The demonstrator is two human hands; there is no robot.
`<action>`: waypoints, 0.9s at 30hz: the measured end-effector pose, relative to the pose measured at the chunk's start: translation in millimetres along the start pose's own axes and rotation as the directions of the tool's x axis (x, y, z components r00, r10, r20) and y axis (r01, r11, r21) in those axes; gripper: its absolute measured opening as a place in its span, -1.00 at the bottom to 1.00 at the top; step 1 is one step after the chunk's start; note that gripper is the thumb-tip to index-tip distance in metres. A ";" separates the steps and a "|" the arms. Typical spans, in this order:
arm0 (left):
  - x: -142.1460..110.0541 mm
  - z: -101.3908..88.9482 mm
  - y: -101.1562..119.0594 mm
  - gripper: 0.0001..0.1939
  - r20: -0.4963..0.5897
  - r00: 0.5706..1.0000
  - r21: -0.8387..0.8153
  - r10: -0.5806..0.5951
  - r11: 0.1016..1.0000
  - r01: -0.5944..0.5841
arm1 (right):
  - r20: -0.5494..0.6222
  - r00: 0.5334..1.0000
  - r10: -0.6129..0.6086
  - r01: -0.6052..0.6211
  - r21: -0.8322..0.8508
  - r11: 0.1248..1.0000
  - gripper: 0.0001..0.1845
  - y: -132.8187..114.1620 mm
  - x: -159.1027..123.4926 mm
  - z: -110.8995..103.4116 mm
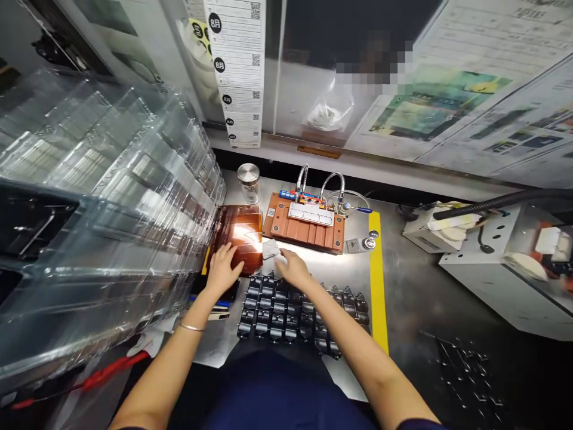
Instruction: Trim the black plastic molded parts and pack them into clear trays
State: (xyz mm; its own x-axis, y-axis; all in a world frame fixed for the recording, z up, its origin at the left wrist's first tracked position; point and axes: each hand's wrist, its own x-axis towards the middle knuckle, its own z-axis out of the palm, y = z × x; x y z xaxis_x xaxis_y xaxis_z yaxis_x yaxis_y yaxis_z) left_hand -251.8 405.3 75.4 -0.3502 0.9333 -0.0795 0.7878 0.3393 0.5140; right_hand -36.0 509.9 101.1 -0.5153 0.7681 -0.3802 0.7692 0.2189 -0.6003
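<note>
My left hand (222,270) lies over the front left part of an amber, see-through tray (248,222), its fingers spread. I cannot tell whether they touch the tray. To its right, my right hand (294,269) points leftward at a small grey-white square pad (270,249) beside the tray. Thumb and forefinger are apart near the pad's right edge, and nothing shows between them. Just behind the right hand sits a copper-coloured fixture (308,233) with a white perforated strip (311,214) on top. Rows of black moulded parts (273,307) lie below both hands, partly covered by the right forearm.
Stacked clear plastic trays (134,197) rise high on the left. A lidded glass jar (249,184) stands behind the amber tray. Yellow tape (378,286) runs along the right of the work area. Farther right is a white machine (492,280) with a black hose.
</note>
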 end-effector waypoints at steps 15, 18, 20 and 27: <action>-48.8 -26.5 -36.4 -0.70 -0.161 0.984 -0.249 0.072 0.962 -0.111 | 0.197 0.903 -0.381 0.429 -0.391 0.814 -0.61 -98.7 0.2 70.4; -61.7 -34.8 -19.9 -0.70 -0.258 0.910 -0.597 -0.323 0.794 0.113 | 0.153 0.904 -0.400 0.426 -0.413 0.805 -0.62 -92.9 -0.7 69.7; -66.5 -39.5 -14.5 -0.65 0.004 0.810 -0.825 -0.587 0.456 0.334 | 0.112 0.892 -0.438 0.442 -0.419 0.793 -0.61 -85.2 -4.4 67.3; -52.4 -52.7 -11.8 -0.95 0.571 0.681 -0.815 -0.459 -0.220 0.536 | 0.090 0.834 -0.545 0.529 -0.414 0.741 -0.61 -59.1 -24.5 63.8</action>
State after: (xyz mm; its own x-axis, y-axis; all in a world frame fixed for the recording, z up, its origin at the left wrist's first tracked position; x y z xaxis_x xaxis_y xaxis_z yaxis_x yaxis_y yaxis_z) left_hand -269.4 346.3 118.4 -0.3103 0.5466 -0.7778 -0.7743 0.3294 0.5404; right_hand -92.9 439.8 101.0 -0.8827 0.4669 -0.0534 0.4539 0.8174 -0.3548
